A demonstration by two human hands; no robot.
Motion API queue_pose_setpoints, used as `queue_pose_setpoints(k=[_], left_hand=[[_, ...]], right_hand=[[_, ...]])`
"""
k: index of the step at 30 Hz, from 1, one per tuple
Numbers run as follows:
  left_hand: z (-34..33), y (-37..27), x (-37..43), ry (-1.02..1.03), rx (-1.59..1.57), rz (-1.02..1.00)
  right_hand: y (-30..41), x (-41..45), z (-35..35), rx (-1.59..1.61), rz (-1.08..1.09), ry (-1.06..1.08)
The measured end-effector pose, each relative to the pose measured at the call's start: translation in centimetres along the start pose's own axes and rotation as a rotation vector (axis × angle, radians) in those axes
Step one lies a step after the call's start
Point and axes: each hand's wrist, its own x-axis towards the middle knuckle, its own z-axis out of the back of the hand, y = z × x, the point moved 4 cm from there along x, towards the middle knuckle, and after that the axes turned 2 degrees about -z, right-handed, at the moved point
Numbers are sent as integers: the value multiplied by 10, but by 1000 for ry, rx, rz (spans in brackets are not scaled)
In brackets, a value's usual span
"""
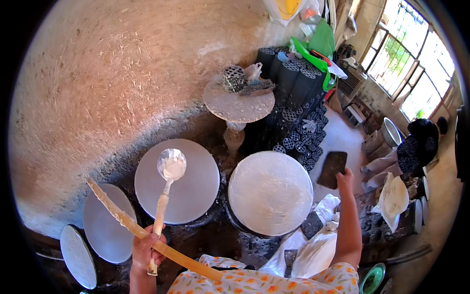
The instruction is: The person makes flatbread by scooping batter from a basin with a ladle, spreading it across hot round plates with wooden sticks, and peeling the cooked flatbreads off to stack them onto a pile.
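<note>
My left hand grips two tools together. One is a long-handled ladle with white batter-like residue in its bowl; the other is a long curved bamboo strip, its far end crusted. Beneath the ladle bowl lies a bare grey round griddle. A second round griddle, in front of me, is covered by a thin whitish layer. Off to the right, my right hand holds a dark, flat rectangular pad by its lower edge, apart from the griddles.
Two more round griddles sit at left. Behind stand a round pedestal and stacked honeycomb coal briquettes. Pale sheets or cloths lie at my right. Another person is near a metal basin.
</note>
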Motion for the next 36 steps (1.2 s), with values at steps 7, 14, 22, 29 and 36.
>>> queue_pose_setpoints(k=[7, 14, 22, 29, 36], left_hand=[[37, -33, -5, -15, 56, -24], [65, -44, -24, -121, 19, -77], [79, -33, -51, -253, -46, -138], [69, -6, -71, -369, -233, -152], [67, 17, -160, -597, -316, -372]], right_hand=[[211, -51, -150, 968, -455, 412], [318, -62, -233, 906, -581, 468], [387, -68, -283, 911, -399, 730], [467, -282, -184, 557, 234, 1896], [459, -446, -106, 459, -35, 2873]])
